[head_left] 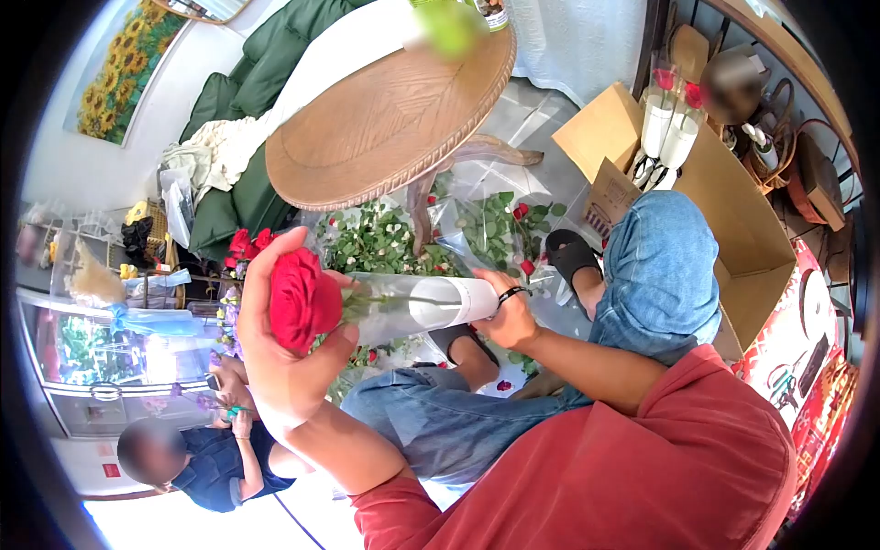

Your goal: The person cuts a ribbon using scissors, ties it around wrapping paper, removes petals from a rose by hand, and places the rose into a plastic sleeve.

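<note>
My left hand curls its fingers and thumb round the head of a large red rose. The stem runs to the right inside a clear sleeve, with a white band near its lower end. That end is gripped by my right hand, beside a thin black loop. The rose lies nearly sideways across the view, above my lap.
Cut greenery and roses lie on the floor beside a round wooden table. An open cardboard box with wrapped roses stands at right. Another person works at lower left, near shelves.
</note>
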`<action>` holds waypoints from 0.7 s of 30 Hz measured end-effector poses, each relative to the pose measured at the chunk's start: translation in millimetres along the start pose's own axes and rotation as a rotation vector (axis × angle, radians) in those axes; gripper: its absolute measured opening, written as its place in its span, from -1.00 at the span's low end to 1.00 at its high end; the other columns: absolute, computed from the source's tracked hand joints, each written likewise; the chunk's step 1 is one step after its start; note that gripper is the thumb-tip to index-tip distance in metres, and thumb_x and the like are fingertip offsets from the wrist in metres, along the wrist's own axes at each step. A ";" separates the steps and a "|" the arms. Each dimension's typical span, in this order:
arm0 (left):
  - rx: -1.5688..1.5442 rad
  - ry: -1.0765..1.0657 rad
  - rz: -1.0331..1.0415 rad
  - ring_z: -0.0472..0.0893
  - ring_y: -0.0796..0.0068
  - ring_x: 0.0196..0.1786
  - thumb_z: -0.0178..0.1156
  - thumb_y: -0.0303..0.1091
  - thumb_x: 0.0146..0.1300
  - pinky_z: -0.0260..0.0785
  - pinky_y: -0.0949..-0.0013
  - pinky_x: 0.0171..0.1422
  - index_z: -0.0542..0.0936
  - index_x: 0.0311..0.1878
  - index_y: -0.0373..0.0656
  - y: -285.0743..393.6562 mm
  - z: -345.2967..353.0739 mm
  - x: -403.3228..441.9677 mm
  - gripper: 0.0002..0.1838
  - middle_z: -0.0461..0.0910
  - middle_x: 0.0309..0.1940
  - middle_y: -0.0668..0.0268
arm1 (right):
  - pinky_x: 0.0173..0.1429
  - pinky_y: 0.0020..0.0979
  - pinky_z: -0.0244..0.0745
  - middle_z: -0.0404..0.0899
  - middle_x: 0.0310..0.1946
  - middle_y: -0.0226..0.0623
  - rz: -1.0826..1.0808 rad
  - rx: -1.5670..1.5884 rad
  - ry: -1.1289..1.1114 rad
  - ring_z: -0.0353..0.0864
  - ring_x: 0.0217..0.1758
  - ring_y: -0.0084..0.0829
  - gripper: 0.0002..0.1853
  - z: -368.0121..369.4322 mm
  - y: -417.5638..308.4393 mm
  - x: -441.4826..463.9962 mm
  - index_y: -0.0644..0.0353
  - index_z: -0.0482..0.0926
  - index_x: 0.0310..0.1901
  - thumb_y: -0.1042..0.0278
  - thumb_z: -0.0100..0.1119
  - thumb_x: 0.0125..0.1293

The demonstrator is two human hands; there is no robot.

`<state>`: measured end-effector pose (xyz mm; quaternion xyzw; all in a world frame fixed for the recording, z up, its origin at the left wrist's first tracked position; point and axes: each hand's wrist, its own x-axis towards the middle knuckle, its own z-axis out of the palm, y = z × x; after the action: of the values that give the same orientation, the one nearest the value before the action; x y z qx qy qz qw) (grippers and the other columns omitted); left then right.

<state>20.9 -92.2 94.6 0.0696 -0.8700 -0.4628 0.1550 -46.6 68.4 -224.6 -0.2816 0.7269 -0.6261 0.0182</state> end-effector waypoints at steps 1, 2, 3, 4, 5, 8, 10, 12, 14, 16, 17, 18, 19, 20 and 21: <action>-0.128 0.019 -0.010 0.68 0.45 0.04 0.36 -0.75 -0.16 0.47 0.34 0.27 0.42 0.41 -0.21 -0.3 -0.6 -0.2 -0.09 0.72 -0.04 0.21 | 0.47 -0.01 0.29 0.58 0.21 0.00 0.004 0.003 -0.008 0.50 0.32 0.10 -0.14 0.1 -0.3 -0.3 0.22 0.44 0.34 0.52 0.52 -0.12; -0.126 0.020 -0.011 0.68 0.45 0.04 0.36 -0.75 -0.16 0.47 0.34 0.27 0.42 0.41 -0.21 -1.1 -0.6 0.1 -0.09 0.72 -0.04 0.21 | 0.47 -0.01 0.29 0.58 0.21 0.00 0.003 0.005 -0.009 0.50 0.32 0.10 -0.14 0.8 0.0 -0.8 0.22 0.44 0.34 0.52 0.52 -0.12; -0.109 0.011 -0.019 0.67 0.44 0.06 0.36 -0.74 -0.15 0.48 0.33 0.28 0.43 0.41 -0.21 -2.3 -0.3 0.9 -0.10 0.70 -0.03 0.22 | 0.47 0.00 0.29 0.57 0.20 0.01 0.018 0.006 -0.006 0.50 0.32 0.11 -0.14 2.0 0.9 -1.2 0.21 0.44 0.34 0.52 0.52 -0.13; -0.092 0.002 -0.027 0.67 0.44 0.07 0.37 -0.74 -0.14 0.48 0.32 0.29 0.43 0.40 -0.21 -2.7 0.5 1.2 -0.12 0.68 -0.01 0.24 | 0.46 0.00 0.30 0.57 0.19 0.02 0.034 0.005 -0.003 0.50 0.32 0.11 -0.13 2.8 1.7 -1.4 0.21 0.44 0.34 0.52 0.52 -0.13; -0.092 0.003 -0.026 0.67 0.44 0.07 0.37 -0.74 -0.14 0.48 0.32 0.29 0.43 0.40 -0.21 -1.3 3.8 0.6 -0.12 0.68 -0.01 0.24 | 0.46 0.00 0.30 0.57 0.19 0.02 0.033 0.005 -0.003 0.50 0.32 0.11 -0.13 3.3 2.4 -1.0 0.21 0.44 0.34 0.52 0.52 -0.13; -0.100 0.080 -0.107 0.67 0.44 0.09 0.37 -0.72 -0.12 0.46 0.33 0.30 0.44 0.38 -0.21 0.6 11.7 -1.5 -0.15 0.67 -0.04 0.25 | 0.46 0.01 0.30 0.57 0.19 0.03 0.048 0.009 0.003 0.49 0.32 0.12 -0.13 3.5 2.1 -0.5 0.20 0.44 0.34 0.52 0.52 -0.14; -0.085 0.075 -0.054 0.67 0.45 0.09 0.37 -0.69 -0.09 0.43 0.36 0.31 0.47 0.34 -0.23 -5.4 9.0 -3.5 -0.21 0.68 -0.02 0.25 | 0.46 0.02 0.29 0.57 0.18 0.04 0.055 0.003 -0.004 0.49 0.32 0.13 -0.14 2.6 -0.5 0.0 0.20 0.45 0.33 0.52 0.51 -0.14; -0.001 0.017 -0.044 0.67 0.45 0.09 0.38 -0.68 -0.08 0.42 0.37 0.31 0.48 0.33 -0.23 -7.5 1.7 -4.7 -0.23 0.68 -0.01 0.24 | 0.46 0.02 0.30 0.57 0.18 0.04 0.050 -0.002 -0.002 0.50 0.32 0.13 -0.15 2.3 -0.3 -0.2 0.20 0.45 0.33 0.51 0.51 -0.14; 0.102 -0.061 -0.012 0.67 0.45 0.09 0.38 -0.65 -0.04 0.40 0.38 0.31 0.50 0.29 -0.26 -8.7 -3.7 -4.1 -0.30 0.69 0.01 0.22 | 0.45 0.02 0.30 0.57 0.18 0.04 0.044 -0.008 -0.001 0.50 0.31 0.13 -0.16 2.7 1.3 0.0 0.20 0.45 0.32 0.51 0.51 -0.13; 0.120 -0.044 -0.019 0.68 0.46 0.08 0.40 -0.64 -0.04 0.40 0.38 0.31 0.51 0.28 -0.26 -8.2 -2.9 -4.4 -0.30 0.70 -0.01 0.22 | 0.38 -0.01 0.35 0.59 0.16 0.00 0.024 -0.030 0.023 0.55 0.27 0.09 -0.13 4.3 3.9 -0.6 0.17 0.46 0.33 0.47 0.56 -0.15; 0.139 -0.028 -0.027 0.68 0.46 0.07 0.41 -0.64 -0.03 0.40 0.38 0.31 0.51 0.27 -0.26 -7.9 -2.1 -4.6 -0.31 0.71 -0.02 0.21 | 0.38 -0.01 0.35 0.59 0.16 0.00 0.024 -0.030 0.023 0.55 0.27 0.09 -0.13 4.6 4.4 -0.8 0.17 0.46 0.33 0.47 0.56 -0.15; 0.139 -0.028 -0.026 0.68 0.46 0.07 0.41 -0.64 -0.03 0.40 0.38 0.31 0.51 0.27 -0.26 -6.1 -0.7 -4.9 -0.31 0.71 -0.02 0.21 | 0.38 -0.01 0.35 0.59 0.16 0.00 0.010 -0.056 0.031 0.55 0.26 0.09 -0.14 4.8 4.3 -0.7 0.18 0.46 0.32 0.48 0.56 -0.15; 0.141 -0.011 -0.078 0.68 0.45 0.05 0.40 -0.65 -0.04 0.41 0.38 0.29 0.51 0.27 -0.27 -2.7 1.1 -5.5 -0.31 0.71 -0.04 0.22 | 0.38 0.00 0.34 0.59 0.15 0.00 -0.003 -0.081 0.038 0.55 0.25 0.09 -0.14 5.4 4.1 -0.9 0.19 0.46 0.31 0.49 0.55 -0.15; 0.142 0.007 -0.131 0.68 0.44 0.03 0.38 -0.67 -0.05 0.42 0.38 0.28 0.51 0.26 -0.28 -0.3 1.6 -6.1 -0.31 0.71 -0.05 0.23 | 0.38 0.00 0.34 0.59 0.15 0.00 -0.003 -0.081 0.039 0.55 0.25 0.09 -0.14 5.5 3.2 -1.0 0.19 0.46 0.31 0.49 0.55 -0.15; 0.143 0.007 -0.131 0.68 0.44 0.03 0.38 -0.67 -0.05 0.42 0.38 0.28 0.51 0.26 -0.28 0.9 0.9 -6.3 -0.31 0.71 -0.05 0.23 | 0.38 0.00 0.34 0.59 0.15 0.00 -0.003 -0.089 0.057 0.55 0.25 0.10 -0.15 5.3 1.7 -0.8 0.19 0.46 0.31 0.49 0.55 -0.15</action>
<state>26.6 -89.3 93.7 0.1387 -0.8939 -0.4084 0.1222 -44.6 64.1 -227.5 -0.2653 0.7537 -0.6011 -0.0156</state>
